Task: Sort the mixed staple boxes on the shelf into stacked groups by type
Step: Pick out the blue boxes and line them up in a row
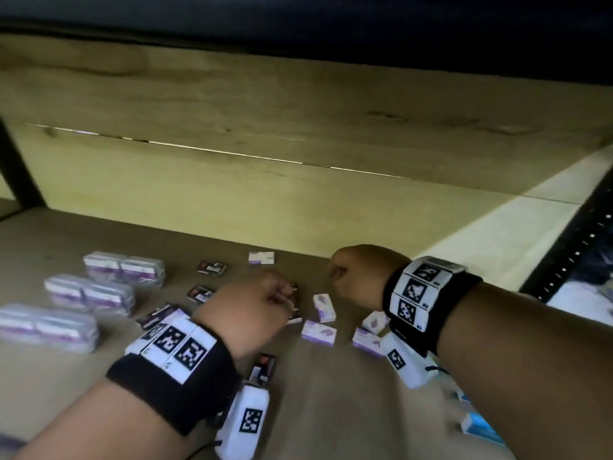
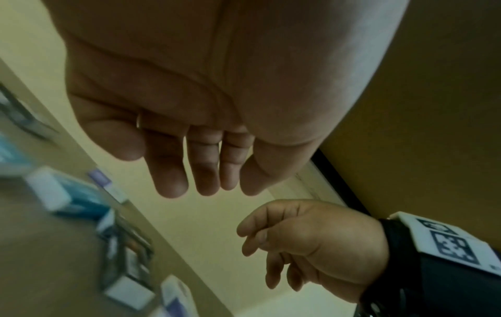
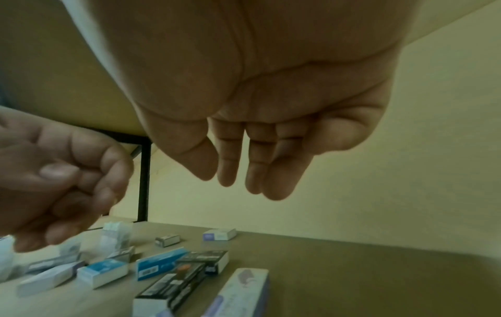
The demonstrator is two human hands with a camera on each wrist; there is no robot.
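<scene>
Currently both hands hover empty, fingers loosely curled: left hand [image 1: 262,298], right hand [image 1: 356,275]. Loose boxes [image 1: 318,332] lie mixed at 6 o'clock on the shelf [image 1: 66,234]; I risk grabbing the wrong type, blur hides labels.

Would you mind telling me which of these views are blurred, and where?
Head view: wrapped box bundles at left smear with motion blur. Left wrist view: boxes at left streak badly. Right wrist view: staple boxes stay fairly legible, the palm soft.
</scene>
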